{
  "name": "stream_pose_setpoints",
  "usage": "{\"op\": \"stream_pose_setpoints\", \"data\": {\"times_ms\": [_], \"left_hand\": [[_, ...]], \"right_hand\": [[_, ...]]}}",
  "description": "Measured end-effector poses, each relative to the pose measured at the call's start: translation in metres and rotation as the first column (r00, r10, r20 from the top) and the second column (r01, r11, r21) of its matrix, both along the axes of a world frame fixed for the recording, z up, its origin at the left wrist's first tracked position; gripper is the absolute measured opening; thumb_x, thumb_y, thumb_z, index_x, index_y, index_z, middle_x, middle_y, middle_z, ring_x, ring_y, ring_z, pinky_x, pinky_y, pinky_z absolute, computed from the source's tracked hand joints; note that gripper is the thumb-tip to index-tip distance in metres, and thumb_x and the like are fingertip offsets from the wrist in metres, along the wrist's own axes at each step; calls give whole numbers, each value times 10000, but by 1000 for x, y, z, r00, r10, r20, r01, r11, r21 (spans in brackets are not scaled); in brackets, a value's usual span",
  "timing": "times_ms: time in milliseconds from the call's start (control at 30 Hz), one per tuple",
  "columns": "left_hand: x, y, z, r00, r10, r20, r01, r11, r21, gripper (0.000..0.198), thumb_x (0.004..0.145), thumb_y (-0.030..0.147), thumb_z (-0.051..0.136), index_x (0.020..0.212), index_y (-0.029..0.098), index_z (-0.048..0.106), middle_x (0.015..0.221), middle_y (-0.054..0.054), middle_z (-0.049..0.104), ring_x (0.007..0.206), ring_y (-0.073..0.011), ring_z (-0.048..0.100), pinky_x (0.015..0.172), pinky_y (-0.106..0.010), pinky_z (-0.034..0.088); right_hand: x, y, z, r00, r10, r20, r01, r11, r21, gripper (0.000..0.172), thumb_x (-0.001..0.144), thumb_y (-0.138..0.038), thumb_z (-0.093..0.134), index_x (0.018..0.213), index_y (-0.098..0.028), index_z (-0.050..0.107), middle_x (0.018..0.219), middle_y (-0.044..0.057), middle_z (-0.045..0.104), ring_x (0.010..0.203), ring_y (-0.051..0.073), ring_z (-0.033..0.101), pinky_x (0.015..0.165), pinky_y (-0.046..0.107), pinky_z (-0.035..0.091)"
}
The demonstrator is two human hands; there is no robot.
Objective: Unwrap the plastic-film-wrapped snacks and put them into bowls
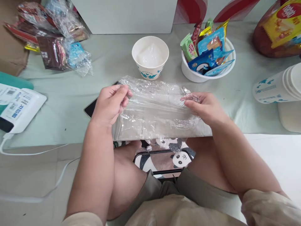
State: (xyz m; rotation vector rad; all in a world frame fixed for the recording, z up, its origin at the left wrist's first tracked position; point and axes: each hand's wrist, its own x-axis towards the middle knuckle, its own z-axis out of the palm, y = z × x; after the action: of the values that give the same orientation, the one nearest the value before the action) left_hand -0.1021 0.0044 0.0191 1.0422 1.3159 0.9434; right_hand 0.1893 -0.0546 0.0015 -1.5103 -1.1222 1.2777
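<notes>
- Two bare hands hold one thin, see-through plastic sheet [157, 108] between them, and it is wrinkly and shiny.
- The left hand [110, 103] is closed, with its thumb and bent fingers pinching the left side of the sheet.
- The right hand [204, 106] pinches the other side between its thumb and fingers, and a bit of plastic bunches up there.
- The sheet is over the front edge of the table [110, 67], and some crinkly bits hang down past the edge.
- A dark phone [90, 107] lies on the table, partly behind the left hand.
- Just past the sheet stands a paper cup [150, 73] with blue leaves on it, and something pale and see-through sits inside.
- Right of the cup is a white bowl [194, 73] full of little snack packs [211, 44] in blue, green, yellow and red.
- At the far left is a heap of wrapped snacks [53, 51], next to a brown cardboard box [9, 44].
- Nearer on the left is a white gadget [30, 105] with a white cord [58, 179] that runs down past the table.
- On the right, some paper cups [270, 89] lie on their side, stacked together.
- Behind them is a big yellow snack bag [287, 22].
- Below the table, between the person's legs, a panda picture [182, 160] shows.
</notes>
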Motion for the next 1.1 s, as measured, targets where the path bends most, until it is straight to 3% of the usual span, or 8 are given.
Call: {"op": "stream_pose_setpoints", "data": {"times_ms": [67, 200, 333, 433, 567, 733, 900, 1100], "left_hand": [[2, -1, 6, 996, 37, 83, -38, 999, 15, 367, 1011, 262, 614, 654, 183, 649, 404, 50, 397, 360, -53, 260, 404, -223, 145], [6, -3, 13, 986, 30, 162, -32, 999, 13, 421, 1070, 199, 489, 661, 180, 584, 350, 62, 342, 328, -51, 221, 410, -236, 113], [6, -1, 10, 978, -53, 202, 45, 998, 41, 395, 1072, 252, 514, 689, 186, 583, 354, 74, 315, 325, -46, 179, 409, -256, 76], [4, 0, 7, 968, -76, 239, 68, 997, 40, 371, 1043, 289, 569, 689, 183, 597, 356, 83, 289, 316, -37, 153, 402, -248, 51], [2, 1, 6, 969, -87, 230, 79, 996, 43, 379, 1047, 269, 546, 684, 185, 610, 353, 72, 302, 319, -46, 159, 388, -231, 82], [0, 1, 6, 973, -64, 221, 63, 998, 10, 345, 1016, 282, 595, 687, 180, 601, 368, 72, 303, 327, -44, 175, 392, -218, 87], [-4, 2, 4, 978, -95, 186, 94, 995, 14, 329, 1010, 319, 613, 710, 186, 587, 371, 78, 318, 316, -51, 198, 390, -211, 108], [-8, 6, -3, 981, -67, 182, 52, 995, 88, 424, 711, 506, 911, 640, 202, 623, 343, 97, 325, 284, -46, 166, 315, -215, 77]], "right_hand": [[0, -3, -1, 998, 41, 38, -42, 999, 7, 391, 692, -515, 923, 687, -189, 709, 491, -62, 400, 439, 54, 303, 400, 224, 190], [-2, -5, -8, 993, -112, -19, 114, 988, 108, 480, 800, -676, 803, 720, -216, 693, 459, -79, 341, 381, 61, 278, 372, 239, 193], [-8, -2, -10, 976, -176, -129, 199, 961, 190, 505, 774, -697, 821, 715, -232, 632, 598, -23, 573, 491, 99, 544, 437, 239, 434], [-9, -1, -6, 954, -109, -280, 134, 988, 75, 540, 667, -661, 907, 731, -224, 596, 811, 21, 729, 638, 121, 695, 533, 240, 558], [-6, -4, -2, 917, -35, -397, 20, 999, -43, 611, 589, -636, 950, 713, -226, 514, 735, 1, 717, 537, 118, 662, 444, 229, 502], [-5, -8, 4, 905, -29, -425, 26, 1000, -11, 661, 652, -461, 932, 654, -234, 312, 683, -6, 661, 529, 127, 643, 420, 225, 454], [-5, -7, 6, 905, -39, -424, 34, 999, -20, 564, 638, -259, 899, 604, -208, 338, 696, -5, 665, 510, 84, 601, 421, 186, 421], [-7, -5, 2, 838, 51, -543, -69, 998, -13, 549, 662, -157, 859, 591, -189, 315, 553, -65, 482, 478, 45, 509, 457, 162, 407]]}}
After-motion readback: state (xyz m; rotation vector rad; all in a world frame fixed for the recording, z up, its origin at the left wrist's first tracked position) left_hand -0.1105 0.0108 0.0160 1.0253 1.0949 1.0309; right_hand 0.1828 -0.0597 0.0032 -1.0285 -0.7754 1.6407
